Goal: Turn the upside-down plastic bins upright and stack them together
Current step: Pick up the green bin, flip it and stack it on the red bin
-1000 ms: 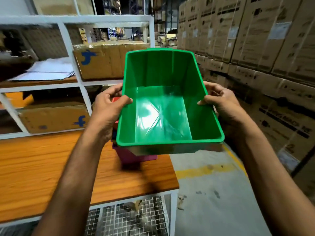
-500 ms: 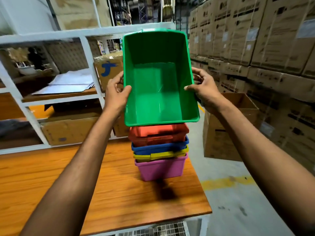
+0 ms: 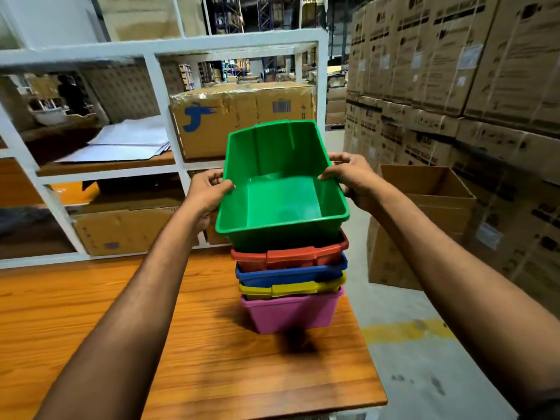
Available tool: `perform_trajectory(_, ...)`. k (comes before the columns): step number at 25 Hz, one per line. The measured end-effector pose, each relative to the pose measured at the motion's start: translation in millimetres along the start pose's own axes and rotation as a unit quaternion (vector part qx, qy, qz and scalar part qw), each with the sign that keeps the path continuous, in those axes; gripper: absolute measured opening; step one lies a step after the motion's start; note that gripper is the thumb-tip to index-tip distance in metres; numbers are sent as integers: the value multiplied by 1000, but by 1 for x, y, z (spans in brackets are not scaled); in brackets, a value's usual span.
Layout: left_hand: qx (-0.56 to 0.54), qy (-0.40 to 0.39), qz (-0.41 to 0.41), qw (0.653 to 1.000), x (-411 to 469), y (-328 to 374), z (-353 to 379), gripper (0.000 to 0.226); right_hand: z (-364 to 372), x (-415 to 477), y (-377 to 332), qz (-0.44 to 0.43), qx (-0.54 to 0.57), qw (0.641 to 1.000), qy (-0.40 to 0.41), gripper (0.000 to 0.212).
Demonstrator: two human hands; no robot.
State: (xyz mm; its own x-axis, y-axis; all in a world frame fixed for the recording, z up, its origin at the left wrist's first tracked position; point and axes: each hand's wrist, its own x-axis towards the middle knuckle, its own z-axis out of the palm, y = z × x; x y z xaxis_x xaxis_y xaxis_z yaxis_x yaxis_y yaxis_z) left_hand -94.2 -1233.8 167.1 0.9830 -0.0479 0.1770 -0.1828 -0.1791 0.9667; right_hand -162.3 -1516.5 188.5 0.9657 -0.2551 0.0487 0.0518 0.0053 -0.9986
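Your left hand [image 3: 209,192] and right hand [image 3: 351,177] grasp the green bin [image 3: 281,201] by its side rims, upright, nested into the red bin [image 3: 291,256] atop the stack near the wooden table's [image 3: 121,328] right edge; open floor [image 3: 424,359] lies right.

Five plastic bins on the wooden table [image 3: 91,328], nested in one stack: green bin [image 3: 281,204] topmost, then red [image 3: 291,256], blue [image 3: 291,275], yellow [image 3: 291,288], pink [image 3: 291,313]. Two hands: left hand [image 3: 209,192], right hand [image 3: 353,177].
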Motion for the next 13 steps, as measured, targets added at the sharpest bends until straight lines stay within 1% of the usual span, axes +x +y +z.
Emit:
perform_trajectory(2,-13,-7,-48,999,1,-3,3,33,-3,6,7,33,-1,999,-12,53)
perform_trajectory(4,-23,-9,-90,996,4,-7,5,23,-6,13,14,59,2,998,-16,48)
perform_trajectory(8,-14,-9,-129,992,9,-15,9,10,-9,23,29,111,9,994,-11,38)
perform_trajectory(10,-8,-13,-138,990,12,-21,10,11,-9,26,35,130,-2,992,-11,36)
perform_trajectory(13,5,-22,-145,989,10,-26,13,18,-8,27,41,143,-24,989,0,36)
